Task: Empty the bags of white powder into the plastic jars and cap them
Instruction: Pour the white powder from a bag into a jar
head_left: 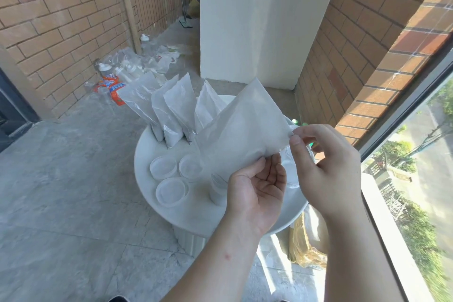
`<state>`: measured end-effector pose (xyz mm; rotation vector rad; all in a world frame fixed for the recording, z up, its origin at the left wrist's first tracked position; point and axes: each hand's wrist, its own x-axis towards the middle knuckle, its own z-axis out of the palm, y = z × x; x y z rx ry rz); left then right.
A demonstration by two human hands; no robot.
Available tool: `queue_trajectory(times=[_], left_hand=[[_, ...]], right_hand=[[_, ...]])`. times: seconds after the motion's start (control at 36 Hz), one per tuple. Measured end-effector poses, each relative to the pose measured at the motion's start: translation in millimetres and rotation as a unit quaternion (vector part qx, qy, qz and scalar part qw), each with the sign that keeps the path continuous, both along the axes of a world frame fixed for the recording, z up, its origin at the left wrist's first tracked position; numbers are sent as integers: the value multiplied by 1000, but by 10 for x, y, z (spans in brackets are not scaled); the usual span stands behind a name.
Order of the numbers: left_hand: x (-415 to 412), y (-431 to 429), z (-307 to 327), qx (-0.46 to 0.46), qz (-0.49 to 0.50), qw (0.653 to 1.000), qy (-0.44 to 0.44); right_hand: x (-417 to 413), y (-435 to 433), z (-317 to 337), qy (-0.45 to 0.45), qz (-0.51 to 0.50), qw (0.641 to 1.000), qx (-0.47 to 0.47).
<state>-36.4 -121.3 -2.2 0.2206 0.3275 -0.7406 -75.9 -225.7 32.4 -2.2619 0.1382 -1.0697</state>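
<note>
Bag (245,127), pinched along one edge by left hand (255,191) and right hand (326,167), hangs over the jar (290,175) at the table's (144,154) 3 o'clock, apparently for pouring.

The single head-worn view looks forward and down, close over the round white table (147,154).

Hard daylight is streaming through the tall glass window (416,167) on my right, bleaching the street (427,127) outside. It is glaring off the round white table (191,216) and glowing through the translucent white powder bag (245,135) I am pinching. The grey stone floor (61,179) is lying in soft shade. The orange brick wall (49,19) is bowing near the frame edges. The clear plastic jar (290,169) is smearing, possibly from glare.
</note>
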Motion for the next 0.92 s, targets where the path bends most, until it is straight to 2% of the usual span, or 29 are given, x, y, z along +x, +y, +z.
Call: queue_trajectory(times=[0.33, 0.61, 0.92], left_hand=[[18, -30, -87, -2, -13, 1000, -7], [-1, -24, -64, -10, -19, 1000, -16], [15, -23, -97, -9, -21, 999, -24]], right_hand=[[-25, 10, 40, 1, 46, 999, 13], [-3, -12, 16, -6, 27, 999, -18], [6, 1, 24, -3, 42, 999, -10]])
